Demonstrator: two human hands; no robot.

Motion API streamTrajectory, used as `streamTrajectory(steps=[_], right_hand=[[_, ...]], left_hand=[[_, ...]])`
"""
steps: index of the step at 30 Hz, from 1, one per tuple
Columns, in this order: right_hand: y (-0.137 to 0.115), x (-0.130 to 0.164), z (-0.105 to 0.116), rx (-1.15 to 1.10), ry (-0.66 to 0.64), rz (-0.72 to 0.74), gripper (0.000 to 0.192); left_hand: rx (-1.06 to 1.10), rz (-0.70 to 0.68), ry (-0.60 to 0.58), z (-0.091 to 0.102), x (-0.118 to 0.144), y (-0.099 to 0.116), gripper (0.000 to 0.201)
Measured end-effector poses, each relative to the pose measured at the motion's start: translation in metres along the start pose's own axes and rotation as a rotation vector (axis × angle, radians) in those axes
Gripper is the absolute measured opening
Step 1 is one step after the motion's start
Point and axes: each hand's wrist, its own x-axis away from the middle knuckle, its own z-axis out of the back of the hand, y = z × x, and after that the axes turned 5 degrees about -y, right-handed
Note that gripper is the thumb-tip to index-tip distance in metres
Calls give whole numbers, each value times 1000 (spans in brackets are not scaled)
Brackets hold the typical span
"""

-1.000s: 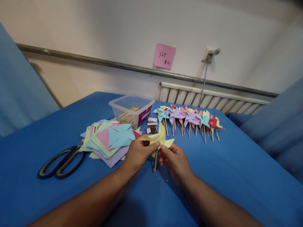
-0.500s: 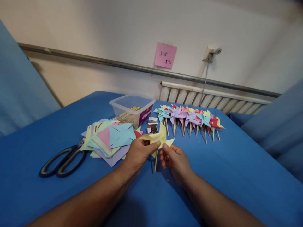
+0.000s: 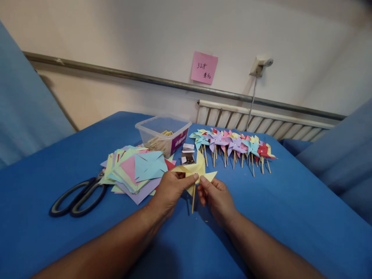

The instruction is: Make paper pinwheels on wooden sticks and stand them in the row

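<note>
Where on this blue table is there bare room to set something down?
Bare cloth lies right of the hands, below the pinwheel row, and left of the scissors. It is crowded between the paper stack, plastic tub and yellow pinwheel.

I see a cream wall (image 3: 116, 35) with a metal rail (image 3: 130, 77), pink note (image 3: 204, 68), radiator (image 3: 261, 122), and the blue-covered table (image 3: 290, 209) below.

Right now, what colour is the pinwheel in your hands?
Pale yellow pinwheel on a wooden stick, clearest in the head view.
</note>
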Motion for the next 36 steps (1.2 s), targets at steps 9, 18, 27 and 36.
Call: streamTrajectory(steps=[9, 18, 27, 36], right_hand=[[2, 1, 0, -13, 4, -5, 43], [3, -2, 3, -30, -46, 45, 40], [2, -6, 8, 96, -79, 137, 33], [2, 2, -4, 193, -190, -27, 40]], left_hand=[[-16, -26, 47, 1, -2, -5, 26], [176, 92, -56, 2, 0, 1, 23], [286, 123, -120, 3, 1, 5, 22], [177, 43, 54, 6, -1, 7, 18]])
